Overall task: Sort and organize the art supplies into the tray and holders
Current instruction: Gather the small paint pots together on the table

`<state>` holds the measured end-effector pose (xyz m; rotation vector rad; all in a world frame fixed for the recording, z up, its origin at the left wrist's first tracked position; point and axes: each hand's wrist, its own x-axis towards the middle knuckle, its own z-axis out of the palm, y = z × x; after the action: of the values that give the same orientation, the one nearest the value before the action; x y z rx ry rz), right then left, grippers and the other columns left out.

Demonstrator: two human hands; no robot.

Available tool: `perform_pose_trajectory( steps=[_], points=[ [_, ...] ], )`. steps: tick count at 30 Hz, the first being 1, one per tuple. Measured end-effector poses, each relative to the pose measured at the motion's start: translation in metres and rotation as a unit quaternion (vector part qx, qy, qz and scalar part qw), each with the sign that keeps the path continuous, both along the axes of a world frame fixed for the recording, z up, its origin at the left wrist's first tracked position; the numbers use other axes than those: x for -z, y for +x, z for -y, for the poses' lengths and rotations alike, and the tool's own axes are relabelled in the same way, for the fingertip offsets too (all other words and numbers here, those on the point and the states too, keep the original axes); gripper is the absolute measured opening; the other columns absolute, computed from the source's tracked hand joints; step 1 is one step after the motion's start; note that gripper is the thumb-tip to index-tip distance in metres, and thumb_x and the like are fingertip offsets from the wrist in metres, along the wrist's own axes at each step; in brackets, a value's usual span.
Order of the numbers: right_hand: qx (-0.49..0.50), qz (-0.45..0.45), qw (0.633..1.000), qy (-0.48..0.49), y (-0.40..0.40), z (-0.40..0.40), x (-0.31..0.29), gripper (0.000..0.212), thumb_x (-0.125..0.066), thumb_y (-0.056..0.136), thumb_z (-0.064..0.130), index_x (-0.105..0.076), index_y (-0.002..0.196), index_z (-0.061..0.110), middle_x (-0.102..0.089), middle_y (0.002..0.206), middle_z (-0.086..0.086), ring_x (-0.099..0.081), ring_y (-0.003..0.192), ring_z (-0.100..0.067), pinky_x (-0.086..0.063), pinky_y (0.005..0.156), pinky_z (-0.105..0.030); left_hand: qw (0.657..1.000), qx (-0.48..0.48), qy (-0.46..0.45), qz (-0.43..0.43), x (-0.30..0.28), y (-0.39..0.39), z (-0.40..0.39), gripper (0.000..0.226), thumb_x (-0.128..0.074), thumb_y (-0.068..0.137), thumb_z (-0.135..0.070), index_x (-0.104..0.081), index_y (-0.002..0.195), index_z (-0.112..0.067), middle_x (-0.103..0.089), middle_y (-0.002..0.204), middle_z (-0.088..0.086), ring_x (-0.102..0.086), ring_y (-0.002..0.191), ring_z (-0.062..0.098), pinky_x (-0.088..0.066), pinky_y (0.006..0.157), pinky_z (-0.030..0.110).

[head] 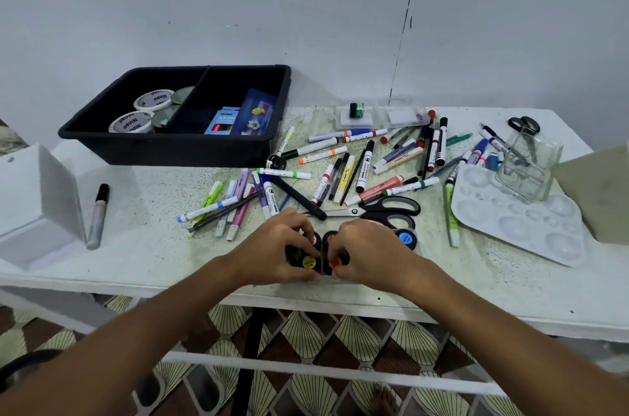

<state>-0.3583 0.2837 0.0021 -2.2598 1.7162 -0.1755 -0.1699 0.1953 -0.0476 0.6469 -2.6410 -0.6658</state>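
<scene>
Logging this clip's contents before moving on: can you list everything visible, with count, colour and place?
Divided tray: one, black, back left.
Tape rolls: two, white, tray's left compartment.
Neon marker box: one, blue, right compartment.
Markers and pens: many, mixed colours, scattered mid-table.
Large scissors: one, black-handled, beside the hands.
Small scissors: one, black, back right.
Paint palette: one, white, right.
Clear holder: one, on the palette.
Silver marker: one, left.
Small pots: several, black, coloured labels, front edge.
Left hand, right hand: gripping pots.

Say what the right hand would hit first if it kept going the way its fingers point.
Right hand points left, so probably the left hand just across the small black paint pots; depth is unclear.
</scene>
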Motion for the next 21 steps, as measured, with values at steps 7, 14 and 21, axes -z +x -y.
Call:
perform_pose_trajectory(
  steps=[7, 14, 21],
  points=[
    [-0.060, -0.008, 0.997, 0.048, -0.007, 0.014, -0.008, 0.014, -0.064, 0.085, 0.025, -0.076, 0.094, 0.023, -0.061, 0.088, 0.008, -0.057, 0.085, -0.013, -0.044, 0.066, -0.028, 0.992, -0.109, 0.008, -0.055, -0.004, 0.001, 0.020, 0.036, -0.063, 0.079, -0.052, -0.075, 0.089, -0.019, -0.058, 0.086, -0.009, -0.053, 0.087, 0.004, -0.044, 0.073, 0.024],
    [-0.057, 0.160, 0.980, 0.102, -0.035, 0.052, -0.009, 0.014, -0.069, 0.086, 0.024, -0.076, 0.096, 0.017, -0.064, 0.084, 0.012, -0.058, 0.077, -0.003, -0.044, 0.066, -0.015, 0.962, -0.259, -0.076, -0.049, -0.001, 0.011, 0.057, 0.040, -0.055, 0.078, -0.047, -0.074, 0.091, -0.014, -0.064, 0.084, -0.005, -0.057, 0.085, 0.015, -0.048, 0.080, 0.038],
    [0.099, 0.235, 0.967, -0.024, -0.092, 0.136, -0.002, 0.013, -0.068, 0.088, 0.014, -0.072, 0.100, 0.014, -0.060, 0.079, 0.013, -0.052, 0.066, 0.003, -0.038, 0.060, -0.011, 0.899, -0.427, -0.096, -0.008, 0.010, 0.000, 0.080, 0.049, -0.049, 0.072, -0.053, -0.072, 0.101, -0.021, -0.065, 0.096, -0.002, -0.053, 0.097, 0.025, -0.042, 0.079, 0.042]
  ],
)
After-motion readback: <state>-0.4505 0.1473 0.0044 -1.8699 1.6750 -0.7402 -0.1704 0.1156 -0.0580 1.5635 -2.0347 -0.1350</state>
